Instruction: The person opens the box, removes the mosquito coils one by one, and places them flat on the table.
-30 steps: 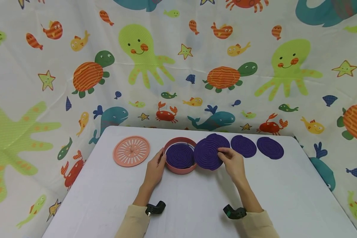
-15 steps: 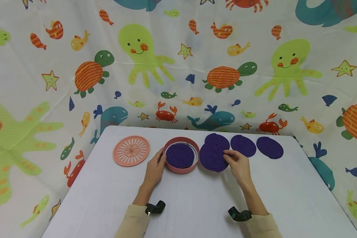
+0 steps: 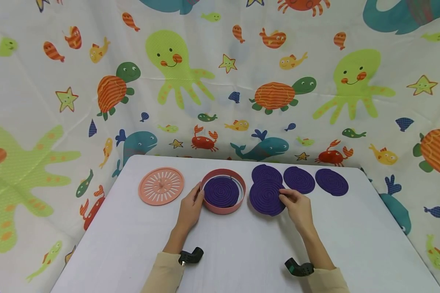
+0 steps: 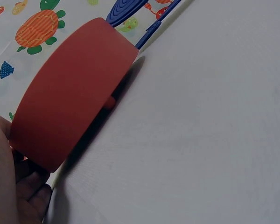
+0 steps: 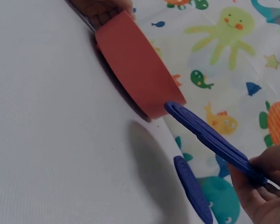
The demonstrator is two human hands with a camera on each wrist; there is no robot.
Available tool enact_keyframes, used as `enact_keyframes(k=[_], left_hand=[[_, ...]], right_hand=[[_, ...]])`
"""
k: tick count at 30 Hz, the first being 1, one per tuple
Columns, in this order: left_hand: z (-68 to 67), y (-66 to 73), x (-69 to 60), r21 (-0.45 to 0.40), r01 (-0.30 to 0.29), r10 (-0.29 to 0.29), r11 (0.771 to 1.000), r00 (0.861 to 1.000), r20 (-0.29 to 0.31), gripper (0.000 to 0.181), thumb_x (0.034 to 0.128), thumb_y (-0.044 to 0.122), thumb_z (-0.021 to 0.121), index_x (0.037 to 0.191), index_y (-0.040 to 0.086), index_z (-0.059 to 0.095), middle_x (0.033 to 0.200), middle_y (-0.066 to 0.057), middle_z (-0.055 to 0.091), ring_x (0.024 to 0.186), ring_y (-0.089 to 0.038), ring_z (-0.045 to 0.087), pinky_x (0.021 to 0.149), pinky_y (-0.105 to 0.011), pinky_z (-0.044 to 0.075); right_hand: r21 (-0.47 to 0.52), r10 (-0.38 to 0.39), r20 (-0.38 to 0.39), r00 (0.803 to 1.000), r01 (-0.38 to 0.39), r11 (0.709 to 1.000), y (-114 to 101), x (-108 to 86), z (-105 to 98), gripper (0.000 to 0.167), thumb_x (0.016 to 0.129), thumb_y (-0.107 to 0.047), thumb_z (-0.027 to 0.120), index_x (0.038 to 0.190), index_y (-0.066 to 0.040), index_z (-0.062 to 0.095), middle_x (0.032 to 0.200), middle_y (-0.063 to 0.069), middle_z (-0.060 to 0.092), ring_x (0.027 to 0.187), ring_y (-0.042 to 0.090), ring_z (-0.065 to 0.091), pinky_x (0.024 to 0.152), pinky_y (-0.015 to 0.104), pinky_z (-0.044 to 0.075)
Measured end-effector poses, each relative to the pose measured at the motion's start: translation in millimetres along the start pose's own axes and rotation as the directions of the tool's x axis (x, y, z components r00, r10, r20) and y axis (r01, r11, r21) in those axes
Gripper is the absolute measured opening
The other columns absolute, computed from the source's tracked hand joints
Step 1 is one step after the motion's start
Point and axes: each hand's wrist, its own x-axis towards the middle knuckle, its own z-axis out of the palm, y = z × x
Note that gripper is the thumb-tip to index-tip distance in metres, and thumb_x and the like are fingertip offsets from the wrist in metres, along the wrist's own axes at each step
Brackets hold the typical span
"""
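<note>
In the head view, my left hand (image 3: 191,207) grips the left side of a round red mosquito coil case (image 3: 223,210), its thumb at the wall. Inside the case lies a dark purple mosquito coil (image 3: 221,191). The left wrist view shows the case's outer wall (image 4: 74,93) slightly raised off the table, with fingers curled under its edge. My right hand (image 3: 297,208) pinches another mosquito coil (image 3: 267,198) by its right edge. That coil hangs above the table, right of the case; the right wrist view shows it edge-on (image 5: 210,137), its shadow below.
Further mosquito coils lie in a row at the back right: one (image 3: 265,171) partly hidden behind the held coil, one (image 3: 299,180) beside it and one (image 3: 332,182) farthest right. A pink slotted lid (image 3: 161,186) lies left of the case on the white table (image 3: 227,252).
My right hand has moved right and a little toward me with its mosquito coil, away from the case, which that coil overlapped in view before. My left hand and the case have stayed put.
</note>
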Motion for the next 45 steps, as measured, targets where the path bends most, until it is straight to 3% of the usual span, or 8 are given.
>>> enact_keyframes(k=[15,21,28,38,45], left_hand=[[-0.7,1.0,0.2,0.004,0.0,0.0,1.0,1.0,0.003,0.049,0.1063,0.034,0.047,0.149,0.009,0.049,0.149,-0.009,0.054,0.141,-0.025,0.049,0.117,-0.042,0.042],[-0.7,0.3,0.5,0.003,-0.005,0.005,1.0,1.0,0.004,0.049,0.1063,0.033,0.047,0.149,0.009,0.049,0.149,-0.01,0.054,0.141,-0.025,0.049,0.117,-0.042,0.042],[-1.1,0.8,0.4,0.002,-0.005,0.005,1.0,1.0,0.002,0.049,0.1061,0.032,0.048,0.149,0.008,0.049,0.149,-0.01,0.054,0.141,-0.024,0.049,0.117,-0.042,0.042],[-0.3,0.4,-0.1,0.017,-0.015,0.015,1.0,1.0,-0.009,0.049,0.1063,0.032,0.048,0.148,0.008,0.049,0.148,-0.009,0.055,0.14,-0.024,0.05,0.117,-0.041,0.042],[0.3,-1.5,0.7,0.001,-0.017,0.017,1.0,1.0,-0.006,0.05,0.1063,0.034,0.048,0.148,0.007,0.049,0.148,-0.009,0.055,0.14,-0.023,0.05,0.117,-0.041,0.042]], right_hand=[[-0.01,0.057,0.034,0.998,-0.057,0.998,14.0,-1.0,-1.8,0.022,0.091,-0.012,0.071,0.11,-0.002,0.075,0.073,-0.01,0.057,0.062,0.004,0.044,0.049,0.018,0.037],[0.015,0.083,0.041,0.996,-0.084,0.996,21.4,-0.6,-1.7,0.023,0.091,-0.011,0.071,0.112,-0.001,0.074,0.078,-0.012,0.063,0.066,0.002,0.048,0.054,0.016,0.041],[0.028,0.075,0.064,0.995,-0.077,0.997,27.1,1.4,-1.8,0.023,0.093,-0.011,0.07,0.113,0.001,0.073,0.097,0.002,0.073,0.075,-0.001,0.055,0.063,0.013,0.047],[0.001,0.106,0.117,0.987,-0.107,0.994,31.8,1.6,-5.8,0.027,0.095,-0.013,0.068,0.117,0.002,0.071,0.114,0.014,0.072,0.083,-0.006,0.06,0.07,0.009,0.051],[-0.007,0.111,0.147,0.983,-0.112,0.994,33.3,3.2,-7.9,0.026,0.094,-0.011,0.068,0.116,0.003,0.071,0.096,0.004,0.073,0.075,-0.002,0.057,0.063,0.014,0.049]])
